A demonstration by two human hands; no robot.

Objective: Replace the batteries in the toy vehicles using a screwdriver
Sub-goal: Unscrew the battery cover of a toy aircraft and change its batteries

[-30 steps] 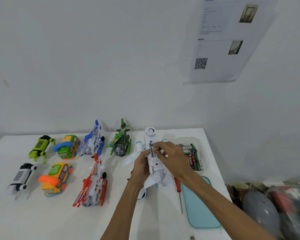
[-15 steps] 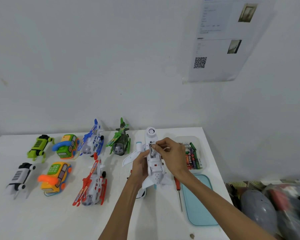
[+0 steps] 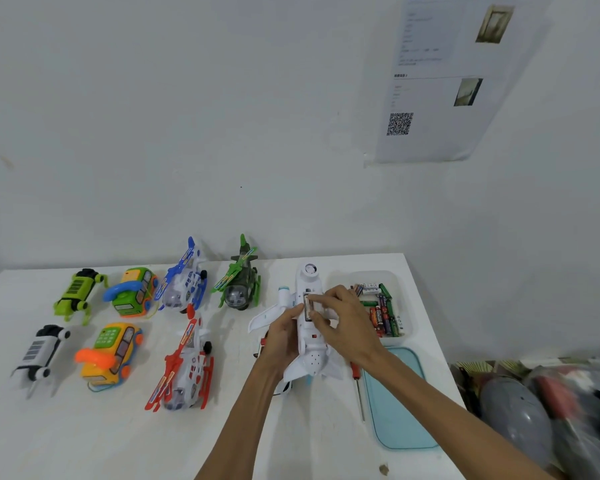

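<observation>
A white toy airplane lies belly-up on the white table, its battery compartment uncovered. My left hand grips the fuselage from the left side. My right hand reaches over the plane, its fingertips pressing a battery into the compartment. A red-handled screwdriver lies on the table to the right of the plane, partly under my right forearm. A clear box of batteries sits just right of my right hand.
Several toys stand in two rows to the left: green helicopter, blue helicopter, red helicopter, two phone cars, two robot dogs. A light-blue tray lies by the right table edge. Bags sit beyond that edge.
My right fingers have lowered from above the compartment onto it, pushing the battery down. The left hand stays on the fuselage.
</observation>
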